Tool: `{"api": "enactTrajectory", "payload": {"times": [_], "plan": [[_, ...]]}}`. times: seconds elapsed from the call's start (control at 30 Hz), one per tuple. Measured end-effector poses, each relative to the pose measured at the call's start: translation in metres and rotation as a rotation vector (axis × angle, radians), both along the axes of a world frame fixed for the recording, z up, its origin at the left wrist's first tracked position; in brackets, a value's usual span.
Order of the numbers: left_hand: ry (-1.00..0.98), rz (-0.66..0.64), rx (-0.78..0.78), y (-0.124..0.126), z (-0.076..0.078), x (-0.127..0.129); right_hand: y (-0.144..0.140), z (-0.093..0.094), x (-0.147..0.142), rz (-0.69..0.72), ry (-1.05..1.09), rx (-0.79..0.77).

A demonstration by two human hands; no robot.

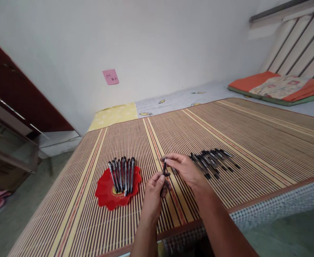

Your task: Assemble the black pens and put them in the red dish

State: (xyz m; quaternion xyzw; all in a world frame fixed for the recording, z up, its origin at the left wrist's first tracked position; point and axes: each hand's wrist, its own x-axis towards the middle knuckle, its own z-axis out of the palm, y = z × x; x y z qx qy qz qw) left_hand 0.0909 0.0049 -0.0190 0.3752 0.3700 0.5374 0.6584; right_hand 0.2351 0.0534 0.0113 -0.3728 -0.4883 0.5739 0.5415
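Close to the front of the striped mat, my left hand (157,187) is closed around a black pen (164,167) that stands roughly upright. My right hand (182,167) reaches in from the right, its thumb and fingers pinched at the pen's upper end, where a small pale part shows. Fingers cover much of the pen's lower length. Left of my hands, several capped pens (124,175) lie side by side on a red scalloped plate (104,194). To the right, a loose pile of black pens (211,160) rests on the mat, partly behind my right hand and forearm.
The bamboo mat (119,139) covers a bed, with a checked sheet (170,101) along the wall. Folded orange bedding (269,87) lies at the far right by a slatted headboard (301,43). A pink note (110,76) is on the wall.
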Motion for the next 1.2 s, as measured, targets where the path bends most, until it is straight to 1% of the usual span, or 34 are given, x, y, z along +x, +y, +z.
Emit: {"api": "enactTrajectory", "payload": {"times": [0.17, 0.33, 0.4, 0.47, 0.6, 0.77, 0.9, 1.03, 1.2], "plan": [[0.019, -0.021, 0.013, 0.001, -0.0008, -0.0003, -0.0013, 0.0042, -0.0015, -0.007, 0.049, -0.048], [0.001, 0.005, -0.016, 0.0002, 0.0017, 0.0012, -0.0006, 0.0016, -0.0041, -0.041, 0.047, -0.061], [-0.02, 0.02, -0.023, -0.0002, 0.0038, 0.0016, -0.0002, 0.0002, -0.0046, -0.012, 0.07, -0.059], [-0.047, 0.019, -0.023, -0.0002, 0.0059, 0.0013, -0.0007, 0.0001, -0.0049, 0.046, 0.14, -0.042], [-0.095, 0.005, -0.041, -0.0002, 0.0077, 0.0, -0.0041, 0.0041, -0.0052, 0.124, 0.259, -0.013], [-0.153, 0.016, -0.091, -0.0004, 0.0051, -0.0011, -0.0065, 0.0067, -0.0055, 0.121, 0.246, -0.054], [-0.178, -0.016, -0.102, -0.0011, 0.0049, -0.001, -0.0045, 0.0032, -0.0041, 0.106, 0.23, -0.061], [-0.162, -0.056, -0.121, -0.0032, 0.0056, -0.0006, -0.0034, 0.0005, -0.0005, 0.104, 0.189, -0.067], [-0.13, -0.073, -0.038, -0.002, 0.0011, -0.0015, -0.0046, 0.0026, 0.0014, 0.113, 0.164, -0.062]]}}
